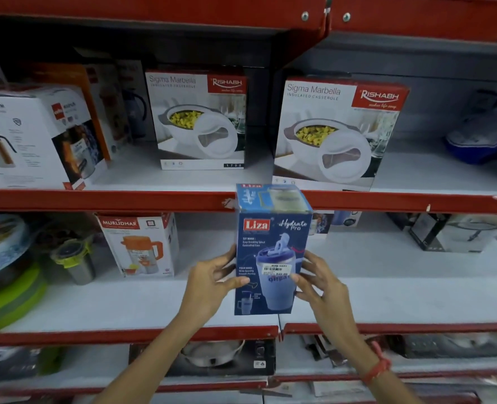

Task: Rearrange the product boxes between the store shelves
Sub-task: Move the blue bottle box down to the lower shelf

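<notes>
A tall blue Liza Hydrate Pro box [270, 243] stands upright in front of the middle shelf [125, 307], held between both hands. My left hand [212, 282] grips its left side and my right hand [318, 282] grips its right side, thumbs on the front face. The box's top reaches the red edge of the upper shelf [95, 199]. On that upper shelf stand two Sigma Marbella casserole boxes, one at centre [197, 118] and one to the right [337, 132].
A Murlidhar jug box [139, 246] stands on the middle shelf left of the hands, beside steel containers [75, 258] and green-lidded bowls [8, 287]. White flask boxes [34, 135] fill the upper left. A blue item [486, 135] lies at upper right. More boxes sit lower down.
</notes>
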